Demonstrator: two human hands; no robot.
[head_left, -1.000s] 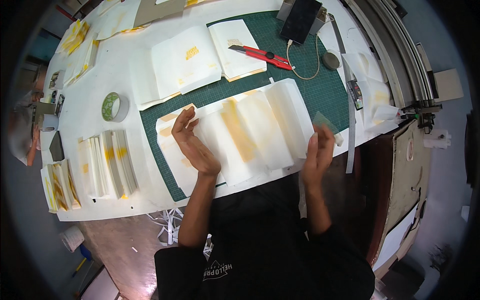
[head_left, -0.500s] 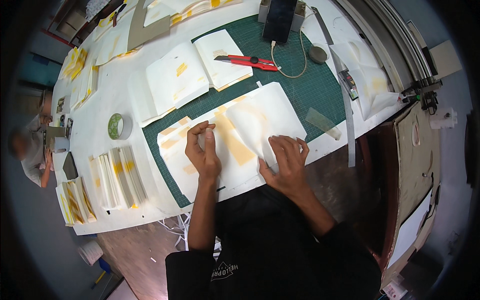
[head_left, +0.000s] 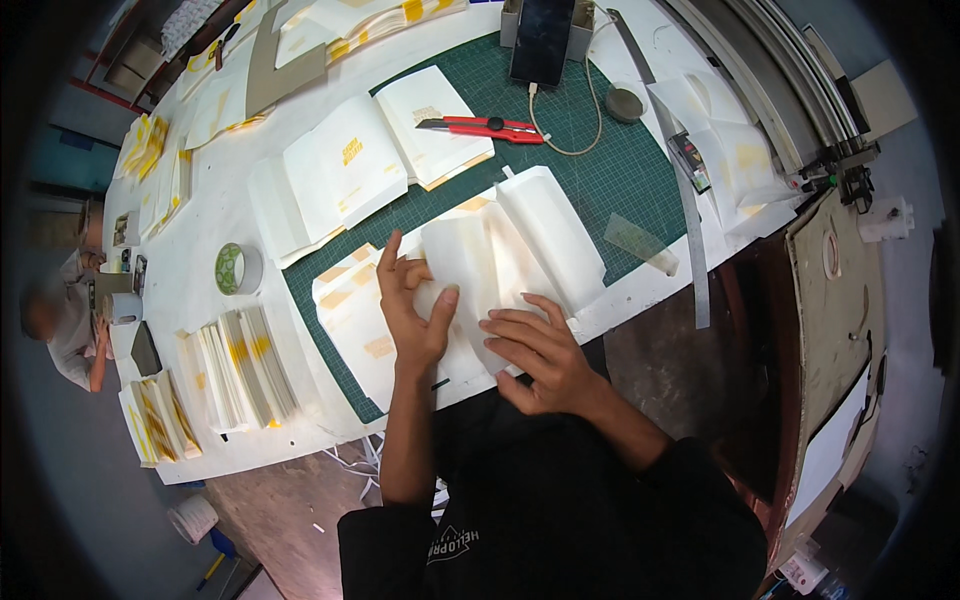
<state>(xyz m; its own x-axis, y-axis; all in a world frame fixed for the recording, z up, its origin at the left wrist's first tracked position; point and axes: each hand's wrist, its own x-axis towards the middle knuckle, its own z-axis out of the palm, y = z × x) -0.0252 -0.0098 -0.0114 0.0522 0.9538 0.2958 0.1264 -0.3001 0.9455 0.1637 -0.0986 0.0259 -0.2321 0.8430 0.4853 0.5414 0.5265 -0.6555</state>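
White paper (head_left: 465,265), left fingers (head_left: 390,268) spread, right fingers (head_left: 520,328) curled, grip unclear, yellow lettering (head_left: 351,151) beyond

Far: red utility knife (head_left: 512,130) lying on a green cutting mat (head_left: 635,170); dark smartphone (head_left: 541,45) with pale cable (head_left: 600,110) attached. Left: green-cored tape roll (head_left: 230,269). Right: ruler (head_left: 700,262) projecting past the table (head_left: 215,195).

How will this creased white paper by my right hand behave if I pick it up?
The white paper by your right hand is probably floppy, since its panels bow in soft curves. It looks thin, so likely light for its size. Lifted by one edge, it may swing at its visible creases.
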